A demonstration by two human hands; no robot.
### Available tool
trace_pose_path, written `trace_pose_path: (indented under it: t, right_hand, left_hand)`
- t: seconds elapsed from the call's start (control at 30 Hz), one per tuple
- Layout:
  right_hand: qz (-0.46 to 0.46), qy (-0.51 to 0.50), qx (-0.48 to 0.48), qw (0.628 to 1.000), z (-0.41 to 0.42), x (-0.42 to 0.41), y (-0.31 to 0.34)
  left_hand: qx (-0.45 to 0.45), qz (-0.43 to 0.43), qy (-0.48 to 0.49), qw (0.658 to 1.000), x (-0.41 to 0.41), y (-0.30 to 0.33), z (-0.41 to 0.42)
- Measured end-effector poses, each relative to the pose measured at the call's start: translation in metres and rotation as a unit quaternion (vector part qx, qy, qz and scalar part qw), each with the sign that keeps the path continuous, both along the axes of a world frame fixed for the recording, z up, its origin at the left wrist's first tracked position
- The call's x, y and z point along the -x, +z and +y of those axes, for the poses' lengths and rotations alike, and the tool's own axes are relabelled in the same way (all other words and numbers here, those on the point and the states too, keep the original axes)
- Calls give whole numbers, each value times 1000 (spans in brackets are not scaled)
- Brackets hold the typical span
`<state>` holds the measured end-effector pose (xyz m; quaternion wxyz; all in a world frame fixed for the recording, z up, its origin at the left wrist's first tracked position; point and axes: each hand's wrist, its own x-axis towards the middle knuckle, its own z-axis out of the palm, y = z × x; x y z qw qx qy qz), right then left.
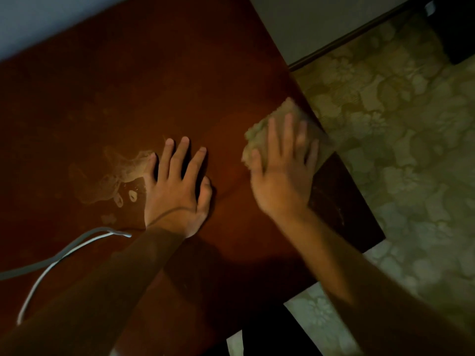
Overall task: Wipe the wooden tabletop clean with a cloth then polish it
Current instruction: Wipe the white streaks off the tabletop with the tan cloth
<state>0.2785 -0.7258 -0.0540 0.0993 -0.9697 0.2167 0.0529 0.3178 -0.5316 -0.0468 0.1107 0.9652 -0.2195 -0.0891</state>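
Observation:
A dark reddish-brown wooden tabletop point(133, 80) fills most of the view. My right hand point(282, 173) lies flat with spread fingers on a beige fluffy cloth point(257, 134), pressing it on the table near the right edge; hand and cloth are motion-blurred. My left hand point(177, 186) rests palm down with fingers apart on the bare wood at the centre, holding nothing. Pale dusty smears and small light spots point(115, 178) mark the wood just left of my left hand.
A white cable point(51, 263) loops over the table's lower left and runs past my left wrist. The table's right edge drops to a patterned beige floor point(398, 140). A pale wall point(295, 24) and dark skirting lie at the top right.

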Motion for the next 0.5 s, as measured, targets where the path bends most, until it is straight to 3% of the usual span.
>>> trace_pose_path:
  t: [0.13, 0.27, 0.5]
  right_hand:
    - [-6, 134, -30, 991, 73, 64, 1]
    - [-1, 199, -26, 980, 43, 87, -1]
    - [-5, -2, -9, 1000, -33, -5, -4]
  left_hand:
    - [-2, -9, -3, 1000, -1, -2, 1]
    - [6, -11, -2, 1000, 0, -2, 1]
    - [2, -8, 1, 1000, -1, -1, 1]
